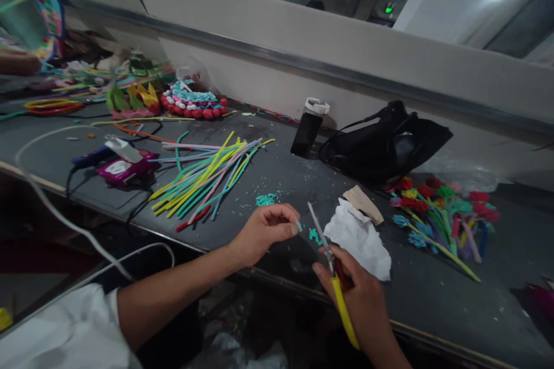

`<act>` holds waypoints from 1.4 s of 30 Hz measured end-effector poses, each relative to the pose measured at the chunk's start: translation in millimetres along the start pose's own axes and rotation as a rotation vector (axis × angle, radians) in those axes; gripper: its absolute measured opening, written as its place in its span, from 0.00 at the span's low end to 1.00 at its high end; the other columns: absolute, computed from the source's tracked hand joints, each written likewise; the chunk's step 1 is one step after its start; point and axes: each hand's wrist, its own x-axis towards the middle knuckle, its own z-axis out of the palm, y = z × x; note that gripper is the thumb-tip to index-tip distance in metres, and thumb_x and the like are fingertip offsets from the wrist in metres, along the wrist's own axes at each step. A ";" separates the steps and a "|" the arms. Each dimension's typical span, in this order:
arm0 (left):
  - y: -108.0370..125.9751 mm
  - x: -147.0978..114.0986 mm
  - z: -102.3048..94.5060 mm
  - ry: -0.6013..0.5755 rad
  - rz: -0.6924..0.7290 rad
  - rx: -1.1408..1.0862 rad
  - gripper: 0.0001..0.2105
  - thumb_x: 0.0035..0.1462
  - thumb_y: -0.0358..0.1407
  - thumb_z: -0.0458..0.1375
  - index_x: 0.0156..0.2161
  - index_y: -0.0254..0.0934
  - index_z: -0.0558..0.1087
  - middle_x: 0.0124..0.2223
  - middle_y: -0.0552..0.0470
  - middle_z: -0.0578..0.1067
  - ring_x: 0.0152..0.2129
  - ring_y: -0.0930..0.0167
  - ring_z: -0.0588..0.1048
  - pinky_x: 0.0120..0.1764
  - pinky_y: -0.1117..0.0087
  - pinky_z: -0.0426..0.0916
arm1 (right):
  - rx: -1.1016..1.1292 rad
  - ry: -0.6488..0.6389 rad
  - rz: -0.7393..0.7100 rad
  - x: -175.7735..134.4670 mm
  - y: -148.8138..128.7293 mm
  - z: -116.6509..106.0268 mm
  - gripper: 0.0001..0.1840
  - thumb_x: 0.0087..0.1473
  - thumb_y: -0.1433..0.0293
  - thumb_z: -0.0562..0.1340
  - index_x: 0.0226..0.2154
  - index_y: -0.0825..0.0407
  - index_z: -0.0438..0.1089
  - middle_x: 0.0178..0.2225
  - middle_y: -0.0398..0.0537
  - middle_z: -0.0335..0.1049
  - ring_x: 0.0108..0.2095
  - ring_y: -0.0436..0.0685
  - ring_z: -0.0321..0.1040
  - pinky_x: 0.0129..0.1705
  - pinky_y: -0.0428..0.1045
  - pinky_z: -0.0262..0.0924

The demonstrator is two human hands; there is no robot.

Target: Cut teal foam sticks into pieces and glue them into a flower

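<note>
Between thumb and fingertip, my left hand (268, 232) pinches a short green piece of pipe cleaner (299, 225). My right hand (357, 294) is wrapped round yellow-handled scissors (345, 314), their blades pointing up and away from me. The blades look nearly closed, a little right of the pinched piece. On the dark table just beyond my left hand lies a pile of small green clippings (266, 200). A few larger green cut pieces (314, 235) rest between my hands, near the blades. Crumpled white paper (358, 236) lies right beside my right hand.
A bundle of coloured pipe cleaners (212, 176) lies left of centre, beside a purple glue gun (128, 168) with cables. Further back stand a black bottle (308, 130) and a black bag (385, 144). Pipe-cleaner flowers (445, 213) lie at the right. Another person's arm (17, 61) shows far left.
</note>
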 end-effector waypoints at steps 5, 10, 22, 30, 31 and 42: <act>-2.4 0.0 0.4 -0.126 0.062 0.059 0.05 0.49 0.32 0.66 0.28 0.33 0.75 0.32 0.53 0.69 0.30 0.75 0.67 0.35 0.74 0.60 | 0.596 -0.213 0.364 7.7 -17.8 -5.4 0.25 0.51 0.54 0.65 0.48 0.49 0.66 0.23 0.41 0.71 0.14 0.45 0.56 0.15 0.42 0.53; -5.6 -1.7 1.6 -0.238 0.094 0.168 0.04 0.50 0.32 0.65 0.30 0.32 0.76 0.33 0.50 0.71 0.30 0.74 0.69 0.36 0.73 0.61 | 0.896 -0.210 0.392 12.6 -23.0 3.0 0.27 0.51 0.59 0.67 0.50 0.47 0.61 0.28 0.40 0.70 0.17 0.44 0.58 0.18 0.43 0.58; -12.5 -4.5 5.8 -0.218 0.102 0.328 0.02 0.52 0.30 0.63 0.31 0.32 0.75 0.32 0.51 0.71 0.31 0.74 0.70 0.37 0.72 0.62 | 0.970 -0.126 0.399 14.3 -21.6 13.9 0.26 0.49 0.65 0.69 0.48 0.45 0.59 0.28 0.34 0.65 0.17 0.44 0.59 0.18 0.42 0.58; -17.6 -6.6 8.0 -0.134 -0.090 0.246 0.06 0.51 0.34 0.64 0.31 0.31 0.76 0.31 0.52 0.72 0.29 0.74 0.69 0.35 0.73 0.62 | 0.602 0.092 0.238 16.9 -32.8 9.6 0.19 0.47 0.68 0.67 0.42 0.49 0.63 0.25 0.36 0.67 0.22 0.47 0.65 0.26 0.43 0.64; -17.4 -6.6 7.9 -0.143 -0.079 0.250 0.05 0.50 0.33 0.65 0.31 0.31 0.76 0.31 0.52 0.72 0.29 0.74 0.69 0.35 0.73 0.62 | 0.553 0.113 0.207 16.6 -33.9 8.7 0.17 0.47 0.68 0.66 0.41 0.49 0.64 0.25 0.36 0.68 0.23 0.47 0.67 0.29 0.43 0.65; -10.8 -4.4 6.3 -0.233 0.049 0.339 0.02 0.50 0.29 0.63 0.29 0.32 0.75 0.29 0.53 0.72 0.29 0.75 0.69 0.35 0.74 0.62 | 0.437 0.109 0.093 16.2 -38.6 2.3 0.14 0.47 0.71 0.65 0.38 0.49 0.65 0.23 0.36 0.70 0.22 0.47 0.69 0.28 0.41 0.66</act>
